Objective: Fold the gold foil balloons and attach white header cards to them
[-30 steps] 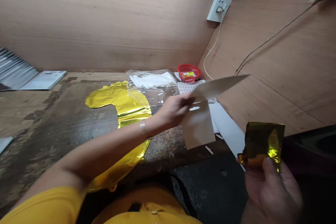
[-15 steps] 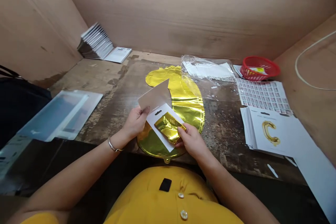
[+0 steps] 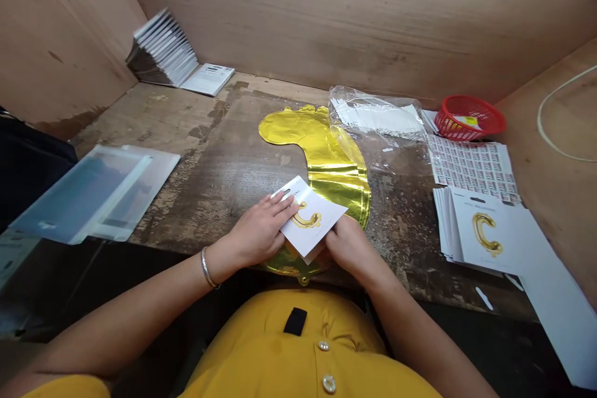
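Note:
A white folded balloon card with a printed gold letter C is between my hands, its flap down over the front. My left hand grips the card's left side, fingers lying across the printed face. At the right edge, my right hand is closed on the card, its fingertips partly hidden behind it. The folded gold foil piece cannot be seen now. Beneath the card a large flat gold foil balloon lies on the worn table, its lower part partly covered by my hands.
At right lie a stack of C cards, a sticker sheet and a red basket. A clear bag of white cards lies at the back. Clear plastic sleeves and a card stack are at left.
The card's raised flap has come down over the folded gold foil, so the printed C faces up. My left hand moved from the top edge onto the card's face.

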A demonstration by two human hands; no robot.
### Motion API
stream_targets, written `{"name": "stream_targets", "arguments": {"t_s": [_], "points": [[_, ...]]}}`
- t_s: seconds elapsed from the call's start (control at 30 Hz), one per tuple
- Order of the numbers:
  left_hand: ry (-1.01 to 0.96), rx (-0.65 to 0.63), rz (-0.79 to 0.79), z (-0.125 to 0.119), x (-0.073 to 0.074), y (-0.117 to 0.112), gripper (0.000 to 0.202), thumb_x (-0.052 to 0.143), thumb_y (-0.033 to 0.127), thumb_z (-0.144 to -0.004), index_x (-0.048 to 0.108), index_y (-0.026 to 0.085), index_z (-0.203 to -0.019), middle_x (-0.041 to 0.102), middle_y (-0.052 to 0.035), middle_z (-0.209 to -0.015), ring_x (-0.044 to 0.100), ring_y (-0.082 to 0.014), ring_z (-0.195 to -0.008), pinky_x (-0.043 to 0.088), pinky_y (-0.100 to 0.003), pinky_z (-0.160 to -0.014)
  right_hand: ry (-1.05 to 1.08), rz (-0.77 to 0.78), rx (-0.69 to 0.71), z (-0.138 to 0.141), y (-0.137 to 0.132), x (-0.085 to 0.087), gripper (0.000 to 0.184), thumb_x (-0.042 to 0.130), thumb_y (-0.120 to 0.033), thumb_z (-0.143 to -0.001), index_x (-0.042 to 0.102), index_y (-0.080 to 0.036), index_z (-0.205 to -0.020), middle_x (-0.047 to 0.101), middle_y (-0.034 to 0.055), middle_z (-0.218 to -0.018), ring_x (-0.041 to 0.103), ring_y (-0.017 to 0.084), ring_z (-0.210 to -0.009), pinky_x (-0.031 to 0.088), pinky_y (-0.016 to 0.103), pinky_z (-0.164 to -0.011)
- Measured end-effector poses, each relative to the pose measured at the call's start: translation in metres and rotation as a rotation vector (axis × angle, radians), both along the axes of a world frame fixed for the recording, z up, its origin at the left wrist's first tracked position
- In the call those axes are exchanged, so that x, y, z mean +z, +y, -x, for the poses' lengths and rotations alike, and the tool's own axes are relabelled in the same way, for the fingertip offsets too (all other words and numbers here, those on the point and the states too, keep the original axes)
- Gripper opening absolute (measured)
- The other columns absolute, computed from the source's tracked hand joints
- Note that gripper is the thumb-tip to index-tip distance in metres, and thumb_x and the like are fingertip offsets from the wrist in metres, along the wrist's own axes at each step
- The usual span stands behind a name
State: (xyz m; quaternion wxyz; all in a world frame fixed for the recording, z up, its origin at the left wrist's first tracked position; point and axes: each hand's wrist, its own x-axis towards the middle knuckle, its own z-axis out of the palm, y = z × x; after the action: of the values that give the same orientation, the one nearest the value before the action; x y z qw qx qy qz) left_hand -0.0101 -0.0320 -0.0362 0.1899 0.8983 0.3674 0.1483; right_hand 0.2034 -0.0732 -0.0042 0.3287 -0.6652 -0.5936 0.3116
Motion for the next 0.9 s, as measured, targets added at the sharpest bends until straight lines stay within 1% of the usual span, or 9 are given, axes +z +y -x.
{"name": "stream_targets", "arguments": {"t_s": [0.1, 0.17, 0.23, 0.3, 0.43, 0.57, 0.63, 0.77, 0.9], "points": [[0.091, -0.044, -0.025, 0.002, 0.009, -0.003, 0.066, 0.056, 0.043, -0.086, 0.044, 0.016, -0.144, 0.039, -0.0146, -0.151, 0.029, -0.0327, -0.143, 0.025, -0.049, -0.117, -0.473, -0.215, -0.012, -0.014, -0.005, 0.015, 0.024, 0.051, -0.02, -0.082, 0.066, -0.017, -0.101, 0.067, 0.0149, -0.097, 0.064, 0.031, -0.092, 0.052, 0.046, -0.081], [0.107, -0.079, -0.01, 0.004, 0.016, -0.001, 0.077, 0.062, 0.055, -0.08, 0.042, 0.018, -0.144, 0.038, -0.0146, -0.152, 0.027, -0.0338, -0.144, 0.024, -0.049, -0.117, -0.549, -0.382, 0.037, -0.017, -0.007, 0.017, 0.025, 0.048, -0.025, -0.089, 0.066, -0.018, -0.106, 0.062, 0.0162, -0.113, 0.057, 0.032, -0.107, 0.048, 0.048, -0.092], [0.111, -0.106, 0.027, 0.005, 0.021, 0.006, 0.077, 0.066, 0.058, -0.076, 0.047, 0.021, -0.141, 0.039, -0.0146, -0.151, 0.031, -0.0349, -0.141, 0.025, -0.05, -0.115, -0.522, -0.421, 0.214, -0.013, -0.007, 0.008, 0.018, 0.05, -0.026, -0.091, 0.067, -0.02, -0.096, 0.062, 0.0131, -0.111, 0.056, 0.029, -0.106, 0.049, 0.045, -0.091], [0.075, -0.034, 0.072, 0.003, 0.025, 0.017, 0.06, 0.065, 0.048, -0.081, 0.055, 0.02, -0.133, 0.045, -0.0157, -0.145, 0.04, -0.0343, -0.135, 0.031, -0.049, -0.111, -0.494, -0.368, 0.333, -0.007, -0.007, -0.006, 0.012, 0.055, -0.025, -0.089, 0.065, -0.021, -0.085, 0.063, 0.0115, -0.104, 0.057, 0.028, -0.1, 0.051, 0.044, -0.086], [-0.1, 0.324, 0.361, -0.01, 0.032, 0.05, 0.051, 0.064, 0.024, -0.076, 0.058, 0.014, -0.125, 0.067, -0.0115, -0.109, 0.063, -0.0266, -0.1, 0.049, -0.035, -0.085, -0.478, -0.34, 0.278, -0.002, -0.008, -0.028, 0.007, 0.056, -0.023, -0.087, 0.063, -0.021, -0.085, 0.061, 0.0121, -0.105, 0.056, 0.028, -0.098, 0.051, 0.046, -0.087], [-0.128, 0.301, 0.688, -0.024, 0.048, 0.077, 0.019, 0.071, 0.026, -0.061, 0.07, 0.015, -0.077, 0.065, -0.0008, -0.065, 0.06, -0.0181, -0.059, 0.042, -0.024, -0.051, -0.433, -0.342, 0.258, -0.005, -0.012, -0.03, 0.005, 0.058, -0.024, -0.086, 0.062, -0.022, -0.087, 0.061, 0.0118, -0.103, 0.057, 0.028, -0.098, 0.052, 0.047, -0.086], [-0.141, 0.245, 0.717, -0.028, 0.058, 0.078, 0.012, 0.071, 0.025, -0.059, 0.067, 0.016, -0.065, 0.064, 0.0008, -0.063, 0.058, -0.0158, -0.057, 0.04, -0.022, -0.049, -0.381, -0.376, 0.158, -0.009, -0.014, -0.028, 0.021, 0.063, -0.029, -0.084, 0.062, -0.021, -0.103, 0.06, 0.0146, -0.112, 0.055, 0.032, -0.109, 0.049, 0.052, -0.093], [-0.501, 0.161, 0.823, -0.029, 0.072, 0.055, 0.022, 0.068, 0.03, -0.066, 0.065, 0.016, -0.083, 0.068, -0.0013, -0.078, 0.061, -0.0164, -0.069, 0.046, -0.023, -0.059, 0.024, -0.347, -0.164, -0.026, -0.018, -0.023, 0.077, 0.076, -0.044, -0.072, 0.044, -0.018, -0.137, 0.046, 0.0187, -0.142, 0.044, 0.034, -0.132, 0.04, 0.056, -0.105], [-0.838, 0.205, 0.813, -0.024, 0.066, 0.021, 0.027, 0.069, 0.036, -0.073, 0.063, 0.015, -0.09, 0.066, -0.0031, -0.083, 0.061, -0.0166, -0.075, 0.049, -0.026, -0.067, 0.58, 0.063, 0.122, -0.038, -0.02, -0.009, 0.056, 0.065, -0.053, -0.081, 0.061, -0.015, -0.121, 0.07, 0.0155, -0.114, 0.067, 0.031, -0.104, 0.056, 0.05, -0.088]]}}
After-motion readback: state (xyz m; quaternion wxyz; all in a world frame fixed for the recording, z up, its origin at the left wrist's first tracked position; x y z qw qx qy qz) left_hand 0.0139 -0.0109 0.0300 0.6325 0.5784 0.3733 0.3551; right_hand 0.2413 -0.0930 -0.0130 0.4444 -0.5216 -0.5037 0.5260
